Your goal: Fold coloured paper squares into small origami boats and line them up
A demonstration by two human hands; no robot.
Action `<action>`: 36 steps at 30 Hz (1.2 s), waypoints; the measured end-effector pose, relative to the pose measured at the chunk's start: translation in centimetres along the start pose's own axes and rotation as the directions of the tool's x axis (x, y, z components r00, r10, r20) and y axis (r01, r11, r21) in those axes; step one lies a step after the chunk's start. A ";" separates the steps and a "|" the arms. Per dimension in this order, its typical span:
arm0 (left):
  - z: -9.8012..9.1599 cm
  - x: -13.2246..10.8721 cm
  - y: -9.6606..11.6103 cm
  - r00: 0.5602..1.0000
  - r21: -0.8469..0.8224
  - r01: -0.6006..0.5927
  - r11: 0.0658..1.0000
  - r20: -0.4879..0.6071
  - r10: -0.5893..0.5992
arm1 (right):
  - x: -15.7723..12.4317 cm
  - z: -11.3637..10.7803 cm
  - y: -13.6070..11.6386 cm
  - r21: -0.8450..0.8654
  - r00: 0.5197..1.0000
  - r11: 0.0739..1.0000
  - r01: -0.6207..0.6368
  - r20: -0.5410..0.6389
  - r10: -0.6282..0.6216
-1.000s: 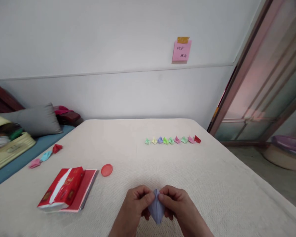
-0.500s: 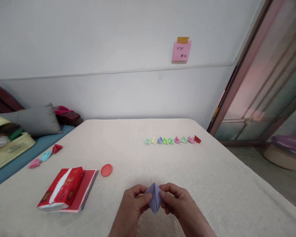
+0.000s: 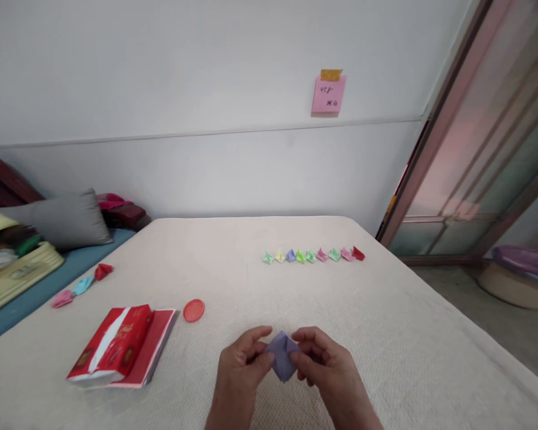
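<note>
A small piece of folded purple origami paper (image 3: 283, 356), diamond-shaped with a crease near its middle, is held just above the cloth near the front of the table. My left hand (image 3: 245, 367) pinches its left corner, the thumb on the near face. On the opposite corner, my right hand (image 3: 323, 364) grips with thumb and fingers. The left index finger is lifted off the paper. Fingers behind the paper are partly hidden.
Farther back runs a row of several small folded paper pieces (image 3: 311, 255). To the left lie a red tissue pack (image 3: 116, 343) on a stack of coloured paper (image 3: 155, 346), a round red lid (image 3: 193, 310), and three crumpled-looking paper pieces (image 3: 83, 285). A cream cloth (image 3: 233, 257) covers the table.
The purple paper looks wider and flatter, its centre fold less upright. My left index finger has lifted off it, and both hands have shifted slightly.
</note>
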State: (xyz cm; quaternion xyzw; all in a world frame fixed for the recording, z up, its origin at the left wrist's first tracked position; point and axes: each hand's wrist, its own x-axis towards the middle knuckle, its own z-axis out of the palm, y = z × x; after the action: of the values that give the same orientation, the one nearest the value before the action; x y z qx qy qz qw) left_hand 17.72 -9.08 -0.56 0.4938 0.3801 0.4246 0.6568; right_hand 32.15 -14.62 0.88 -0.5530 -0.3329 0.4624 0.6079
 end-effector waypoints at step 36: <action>1.4 -0.3 0.0 0.947 -0.038 0.229 0.973 0.241 -0.213 | 0.2 -0.2 0.4 -0.149 0.997 0.985 -0.083 -0.025 0.080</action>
State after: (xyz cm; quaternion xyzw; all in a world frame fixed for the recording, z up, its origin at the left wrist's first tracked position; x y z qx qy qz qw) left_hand 18.88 -9.81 -0.22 0.4732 0.3385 0.2989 0.7564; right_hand 32.32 -14.54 0.48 -0.6148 -0.3381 0.4550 0.5484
